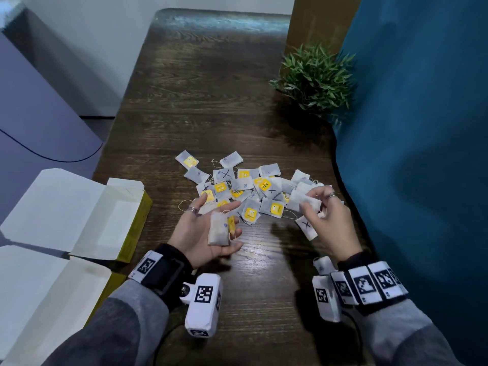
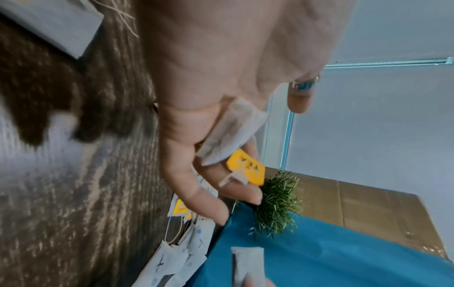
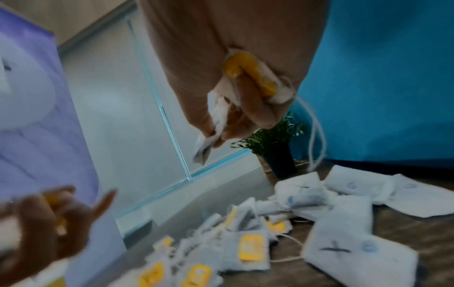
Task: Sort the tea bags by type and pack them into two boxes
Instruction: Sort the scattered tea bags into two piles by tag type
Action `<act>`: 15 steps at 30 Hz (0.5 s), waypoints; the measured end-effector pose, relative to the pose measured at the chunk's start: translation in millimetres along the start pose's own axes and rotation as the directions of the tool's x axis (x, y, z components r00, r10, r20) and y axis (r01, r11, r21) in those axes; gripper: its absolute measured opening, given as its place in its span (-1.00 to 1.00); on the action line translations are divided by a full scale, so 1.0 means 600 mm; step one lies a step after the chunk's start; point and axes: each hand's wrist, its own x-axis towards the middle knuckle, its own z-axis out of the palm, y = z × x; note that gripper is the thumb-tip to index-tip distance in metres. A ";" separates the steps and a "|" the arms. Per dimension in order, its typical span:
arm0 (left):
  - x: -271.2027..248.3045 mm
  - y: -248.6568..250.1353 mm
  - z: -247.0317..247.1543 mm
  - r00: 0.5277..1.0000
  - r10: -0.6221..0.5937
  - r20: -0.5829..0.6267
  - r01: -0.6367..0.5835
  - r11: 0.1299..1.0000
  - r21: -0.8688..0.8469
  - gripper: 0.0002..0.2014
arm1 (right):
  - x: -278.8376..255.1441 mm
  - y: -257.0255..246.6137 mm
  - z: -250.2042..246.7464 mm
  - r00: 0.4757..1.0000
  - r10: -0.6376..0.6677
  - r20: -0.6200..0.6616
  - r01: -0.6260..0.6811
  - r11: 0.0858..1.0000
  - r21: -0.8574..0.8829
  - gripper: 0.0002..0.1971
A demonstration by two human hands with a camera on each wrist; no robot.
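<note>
A loose pile of white tea bags [image 1: 250, 186] lies on the dark wooden table [image 1: 211, 101]. Some show yellow tags, some a black X, some a small blue mark. My left hand [image 1: 221, 207] is turned palm up in front of the pile. A small stack of tea bags [image 1: 218, 229] lies across its palm and loosely cupped fingers, its yellow tag [image 2: 248, 169] between the fingers. My right hand [image 1: 310, 200] hovers over the pile's right side and pinches a few tea bags [image 1: 303, 200] between thumb and fingers. The right wrist view shows a yellow tag [image 3: 248, 81] tucked in that grip.
Two open boxes, white inside and yellow-green outside, stand at the left: one [image 1: 111, 223] beside the pile, one [image 1: 52, 294] nearer me. A potted green plant [image 1: 314, 77] stands at the back right. A blue cloth [image 1: 422, 128] borders the table's right edge.
</note>
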 end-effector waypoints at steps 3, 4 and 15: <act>0.001 -0.006 0.005 1.000 -0.004 -0.008 0.004 0.999 0.052 -0.48 | -0.010 -0.035 0.008 0.984 -0.029 0.178 -0.017 0.968 0.251 -0.81; 0.002 -0.010 0.010 1.000 0.018 -0.024 -0.015 0.996 0.093 -0.51 | -0.014 -0.047 0.016 0.970 -0.025 0.243 -0.051 0.952 0.303 -0.82; 0.014 -0.039 0.030 0.938 0.346 -0.025 -0.305 0.856 0.419 -0.88 | -0.027 -0.093 0.079 0.757 0.190 0.625 -0.628 0.480 0.613 -0.69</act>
